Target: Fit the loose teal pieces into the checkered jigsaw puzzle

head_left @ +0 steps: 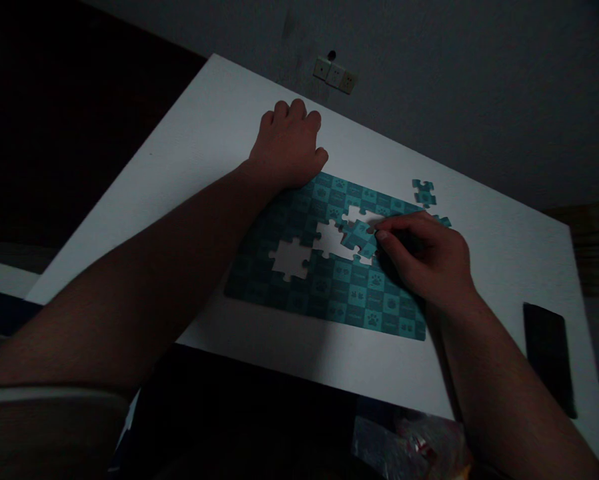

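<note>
From the head view, your right hand pinches a piece narrowly between thumb and forefinger, over the gap in the puzzle. The puzzle lies toward the table's near edge; a second hole shows farther left in it. Your left hand rests at its far edge, fingers bent; its palm is hidden, so you cannot tell how closed it is.

Your left forearm blocks the puzzle's left end, and your right hand covers part of its right side. One loose piece lies toward the table's far edge, another just behind your right hand. A phone lies by the right edge; clear plastic sits below the near edge.

The table is white; sockets dot the grey wall in a dim room.
</note>
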A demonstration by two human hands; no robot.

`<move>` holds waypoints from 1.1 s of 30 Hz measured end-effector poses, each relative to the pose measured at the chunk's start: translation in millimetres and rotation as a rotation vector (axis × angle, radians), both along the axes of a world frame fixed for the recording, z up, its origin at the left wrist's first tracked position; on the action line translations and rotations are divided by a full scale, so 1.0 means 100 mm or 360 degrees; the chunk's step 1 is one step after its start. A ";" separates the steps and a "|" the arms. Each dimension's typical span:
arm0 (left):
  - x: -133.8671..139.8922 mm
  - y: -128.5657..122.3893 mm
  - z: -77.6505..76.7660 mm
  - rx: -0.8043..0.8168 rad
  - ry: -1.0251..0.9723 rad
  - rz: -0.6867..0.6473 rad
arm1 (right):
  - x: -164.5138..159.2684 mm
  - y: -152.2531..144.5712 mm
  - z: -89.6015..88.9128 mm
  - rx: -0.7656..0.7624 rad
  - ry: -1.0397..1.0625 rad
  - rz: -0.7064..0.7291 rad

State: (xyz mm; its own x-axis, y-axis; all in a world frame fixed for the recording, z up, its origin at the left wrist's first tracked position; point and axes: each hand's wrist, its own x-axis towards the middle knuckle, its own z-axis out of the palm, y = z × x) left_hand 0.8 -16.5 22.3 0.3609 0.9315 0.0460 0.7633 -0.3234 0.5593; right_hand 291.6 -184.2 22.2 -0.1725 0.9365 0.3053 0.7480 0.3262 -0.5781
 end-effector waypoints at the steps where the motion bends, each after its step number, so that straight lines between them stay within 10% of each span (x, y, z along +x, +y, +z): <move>1: 0.00 0.00 0.00 -0.0013 -0.0001 -0.0001 | 0.00 0.00 0.00 0.0008 -0.0002 0.0002; 33: 0.01 0.01 0.01 -0.0017 0.0033 -0.0054 | -0.03 -0.01 -0.02 -0.0029 -0.0026 -0.0004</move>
State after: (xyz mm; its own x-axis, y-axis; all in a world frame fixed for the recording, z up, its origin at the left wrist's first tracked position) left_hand 1.3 -15.7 23.2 0.3929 0.9192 0.0284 0.7635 -0.3433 0.5471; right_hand 288.3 -185.3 20.2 -0.1752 0.9423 0.2852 0.7582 0.3140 -0.5714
